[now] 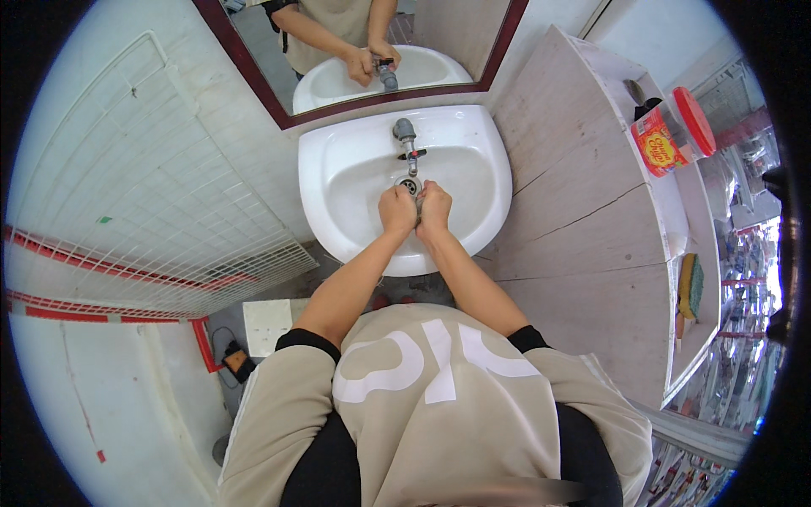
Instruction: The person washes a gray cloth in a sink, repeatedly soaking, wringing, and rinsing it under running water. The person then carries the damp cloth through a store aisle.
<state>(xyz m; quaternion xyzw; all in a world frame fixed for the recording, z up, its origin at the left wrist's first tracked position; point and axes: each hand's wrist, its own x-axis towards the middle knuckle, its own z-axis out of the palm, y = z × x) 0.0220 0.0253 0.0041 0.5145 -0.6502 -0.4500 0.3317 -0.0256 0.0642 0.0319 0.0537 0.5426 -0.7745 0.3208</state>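
Note:
Both my hands are together over the white washbasin (317,182), just in front of its drain (409,185). My left hand (397,209) is closed, its fingers curled inward. My right hand (435,205) is closed too, almost touching the left. A small greyish thing shows between them, too hidden to name; it may be wet cloth. Above the drain, the metal tap (410,156) with a dark handle stands at the basin's back edge. Whether water runs from it I cannot tell.
A dark-red framed mirror (279,101) hangs behind the basin. On the right stands a wooden partition (583,186) with a shelf, bearing a red-lidded plastic jar (663,139) and a yellow-green sponge (690,287). A white wire rack (169,194) leans at the left.

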